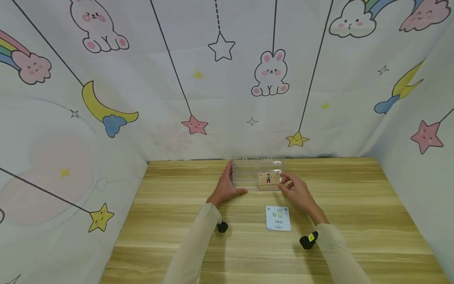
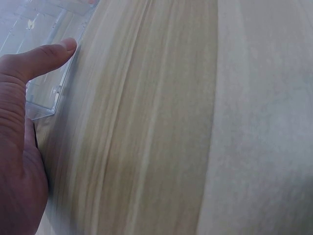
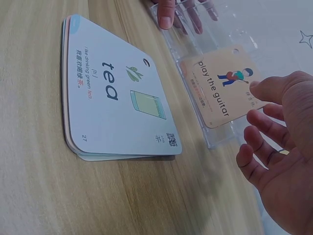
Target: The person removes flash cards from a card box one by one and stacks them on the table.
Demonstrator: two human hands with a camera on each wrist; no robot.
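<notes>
A clear plastic card rack (image 1: 244, 181) with two columns of slots stands at the far side of the table. My left hand (image 1: 226, 187) grips its left end, the thumb lying along the front edge; in the left wrist view the hand (image 2: 24, 122) sits beside the clear corner. A tan "play the guitar" card (image 3: 220, 85) leans in the lower right slot. My right hand (image 1: 296, 192) pinches the card's right edge, with the thumb tip over that edge in the right wrist view. The index finger is mostly hidden there.
On the table in front of the rack lies a stack of cards (image 1: 278, 218), a white "tea" card on top. The wood-grain table (image 1: 177, 236) meets a printed cloth backdrop (image 1: 227, 98) behind and at both sides. Each wrist bears a small black camera (image 1: 222, 226).
</notes>
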